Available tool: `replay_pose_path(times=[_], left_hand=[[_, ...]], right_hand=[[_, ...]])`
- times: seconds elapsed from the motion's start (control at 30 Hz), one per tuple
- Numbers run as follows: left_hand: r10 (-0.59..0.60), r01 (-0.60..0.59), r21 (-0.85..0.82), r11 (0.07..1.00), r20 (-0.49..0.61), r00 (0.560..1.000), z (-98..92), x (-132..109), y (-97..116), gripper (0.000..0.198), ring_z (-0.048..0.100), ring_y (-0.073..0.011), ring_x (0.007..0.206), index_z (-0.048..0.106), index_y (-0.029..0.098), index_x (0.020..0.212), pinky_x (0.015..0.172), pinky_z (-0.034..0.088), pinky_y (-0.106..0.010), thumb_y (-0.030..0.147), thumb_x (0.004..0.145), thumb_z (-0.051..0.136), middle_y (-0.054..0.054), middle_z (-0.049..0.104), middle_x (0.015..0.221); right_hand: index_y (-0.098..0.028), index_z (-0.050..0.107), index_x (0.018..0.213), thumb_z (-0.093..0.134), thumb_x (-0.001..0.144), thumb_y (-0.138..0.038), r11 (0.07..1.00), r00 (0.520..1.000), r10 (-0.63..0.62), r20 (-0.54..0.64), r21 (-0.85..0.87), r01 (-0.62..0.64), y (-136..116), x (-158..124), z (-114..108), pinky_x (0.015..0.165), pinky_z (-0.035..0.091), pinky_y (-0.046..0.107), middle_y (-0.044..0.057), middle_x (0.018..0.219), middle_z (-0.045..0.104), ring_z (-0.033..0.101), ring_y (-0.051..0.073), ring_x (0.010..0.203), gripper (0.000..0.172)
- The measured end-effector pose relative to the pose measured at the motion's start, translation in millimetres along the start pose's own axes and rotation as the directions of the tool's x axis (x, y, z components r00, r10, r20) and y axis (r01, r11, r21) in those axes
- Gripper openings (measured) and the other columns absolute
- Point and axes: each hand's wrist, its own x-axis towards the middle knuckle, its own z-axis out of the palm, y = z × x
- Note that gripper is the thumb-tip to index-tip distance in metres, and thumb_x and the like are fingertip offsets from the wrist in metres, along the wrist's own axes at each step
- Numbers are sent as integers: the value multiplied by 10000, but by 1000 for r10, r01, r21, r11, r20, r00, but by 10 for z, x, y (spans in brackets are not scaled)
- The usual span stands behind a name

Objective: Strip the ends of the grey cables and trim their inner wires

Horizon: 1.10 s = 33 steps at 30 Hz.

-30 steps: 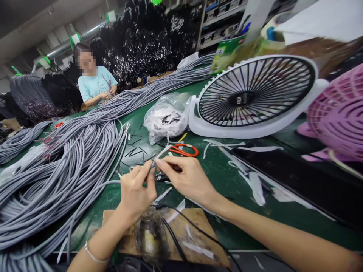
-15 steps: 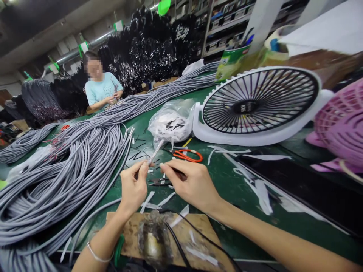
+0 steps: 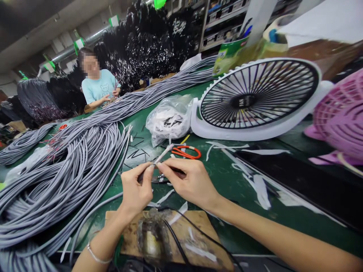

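Observation:
My left hand [image 3: 137, 189] pinches a grey cable [image 3: 112, 198] between thumb and forefinger close to its end. The cable's whitish end [image 3: 163, 153], which looks like bared or wrapped strands, points up and away past the fingertips. Closed in a pinch as well, my right hand [image 3: 193, 181] meets the left at the base of that whitish end; its fingertips hide the exact spot. Just beyond the hands lie orange-handled scissors [image 3: 187, 152]. Dark-jawed pliers [image 3: 160, 179] show partly beneath the fingers.
Coils of grey cable [image 3: 70, 181] cover the left side. A bag of white scraps [image 3: 170, 119], a white fan [image 3: 244, 132] and a pink fan [image 3: 340, 124] stand beyond. A wooden board [image 3: 198, 230] with a metal device [image 3: 153, 241] is in front. A co-worker [image 3: 99, 88] sits across.
My left hand has shifted slightly right and the right hand slightly left, so their fingertips now meet at the cable end. The whitish end has swung a little to the right.

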Motion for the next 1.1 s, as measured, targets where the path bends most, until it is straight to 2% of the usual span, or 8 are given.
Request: replay_pose_path(times=[0.07, 0.17, 0.23, 0.37, 0.77, 0.97, 1.03, 1.1], left_hand=[[-94, 94, -58, 994, 7, 996, 0, 43, -24, 333, 348, -85, 456, 669, 106, 713, 434, 281, -208, 344, 826, 465, 4, 476, 501], [-241, 238, -164, 957, 8, 971, -20, 114, -82, 375, 247, -67, 430, 624, 110, 662, 410, 199, -207, 424, 805, 475, 45, 328, 462], [-284, 286, -242, 927, 45, 958, -45, 133, -105, 395, 195, -58, 417, 603, 115, 683, 404, 163, -205, 472, 795, 477, 66, 264, 464], [-265, 292, -330, 898, 126, 956, -82, 103, -70, 423, 160, -54, 413, 551, 133, 685, 404, 136, -203, 539, 780, 481, 84, 206, 473], [-122, 141, -168, 976, 116, 986, -54, 49, -19, 363, 214, -71, 437, 592, 135, 690, 429, 191, -222, 398, 853, 402, 41, 367, 512], [-92, 103, -83, 991, 120, 988, -39, 48, 31, 327, 313, -80, 454, 612, 135, 666, 451, 246, -219, 358, 832, 439, 23, 448, 514], [-143, 151, -104, 983, 86, 986, -26, 92, -35, 318, 316, -78, 454, 594, 139, 661, 445, 247, -213, 372, 826, 453, 28, 437, 513], [-238, 237, -146, 961, 10, 971, -17, 153, -133, 321, 299, -73, 438, 565, 144, 645, 429, 236, -206, 404, 811, 476, 42, 398, 492]], right_hand=[[-141, 560, 581, 456, 856, -172, 987, 988, -155, -5, 48, 155, -68, -34, -10, 424, 312, 194, -23, 461, 482, 386, 64, 407, 295], [-138, 588, 639, 452, 857, -166, 932, 934, -356, 2, 77, 355, -145, -87, -10, 445, 324, 204, -12, 481, 510, 411, 75, 433, 259], [-138, 592, 651, 462, 856, -156, 951, 951, -307, -21, 27, 308, -129, -89, -2, 450, 330, 201, -14, 492, 516, 411, 71, 432, 243], [-141, 579, 612, 485, 852, -165, 990, 990, -100, -100, -110, 89, 10, -20, 2, 452, 336, 194, -18, 490, 507, 402, 68, 420, 259], [-134, 609, 641, 477, 856, -183, 981, 993, -107, -50, -166, 97, 71, 4, -4, 479, 345, 197, -2, 535, 565, 453, 74, 448, 256], [-147, 567, 561, 463, 853, -189, 1000, 1000, -6, 22, 25, 6, 59, 29, 0, 414, 293, 195, -26, 460, 482, 378, 64, 400, 313], [-154, 552, 553, 458, 851, -170, 995, 997, -78, -17, 68, 79, -20, 0, 7, 407, 280, 197, -34, 447, 452, 359, 63, 394, 313], [-159, 558, 573, 452, 853, -167, 952, 958, -286, -35, 101, 288, -118, -51, 20, 414, 271, 210, -37, 442, 434, 352, 69, 398, 299]])
